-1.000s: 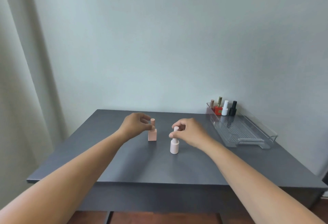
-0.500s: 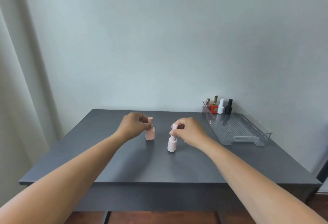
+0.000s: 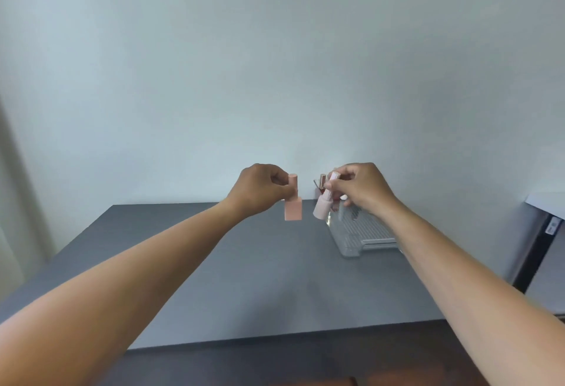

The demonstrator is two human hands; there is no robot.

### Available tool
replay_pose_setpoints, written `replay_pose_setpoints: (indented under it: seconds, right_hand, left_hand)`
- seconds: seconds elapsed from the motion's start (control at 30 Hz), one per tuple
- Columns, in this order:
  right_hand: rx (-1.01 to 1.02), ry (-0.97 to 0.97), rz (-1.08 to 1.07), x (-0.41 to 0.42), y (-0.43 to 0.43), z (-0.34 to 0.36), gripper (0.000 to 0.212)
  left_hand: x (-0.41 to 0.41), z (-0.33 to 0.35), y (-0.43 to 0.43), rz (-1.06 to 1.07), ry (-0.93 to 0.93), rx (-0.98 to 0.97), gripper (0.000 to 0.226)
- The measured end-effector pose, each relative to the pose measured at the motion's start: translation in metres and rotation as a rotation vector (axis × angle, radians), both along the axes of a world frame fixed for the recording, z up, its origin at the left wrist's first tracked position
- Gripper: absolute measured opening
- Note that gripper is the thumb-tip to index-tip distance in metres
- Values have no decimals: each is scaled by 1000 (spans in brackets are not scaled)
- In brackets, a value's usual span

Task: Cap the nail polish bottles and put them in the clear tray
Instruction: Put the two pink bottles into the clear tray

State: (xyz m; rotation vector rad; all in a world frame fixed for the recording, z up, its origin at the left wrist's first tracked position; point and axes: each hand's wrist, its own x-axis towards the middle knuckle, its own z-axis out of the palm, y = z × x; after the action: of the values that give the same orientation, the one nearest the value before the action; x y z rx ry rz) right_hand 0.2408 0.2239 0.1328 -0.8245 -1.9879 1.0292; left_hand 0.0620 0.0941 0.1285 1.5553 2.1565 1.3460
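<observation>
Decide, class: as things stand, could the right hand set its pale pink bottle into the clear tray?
Probably yes. The right hand holds the pale pink bottle lifted just above the clear tray, whose near stretch looks bare.

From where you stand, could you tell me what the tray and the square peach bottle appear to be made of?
The tray looks like clear hard plastic: the table shows through it, its rim glints, and its floor is ribbed. The peach bottle, held by its cap in the left hand, looks opaque and matte; whether that is coated glass or plastic I cannot tell.
</observation>
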Motion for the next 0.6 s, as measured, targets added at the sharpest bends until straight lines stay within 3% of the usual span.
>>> replay_pose_setpoints:
  seconds: [0.33,0.6]
  right_hand:
    - [78,-32,-259,42,114,14,18]
    - [94,-179,-300,14,188,-25,20]
  left_hand:
    - [42,8,122,-99,-9,-42,11]
    - [39,-14,209,-72,60,-140,11]
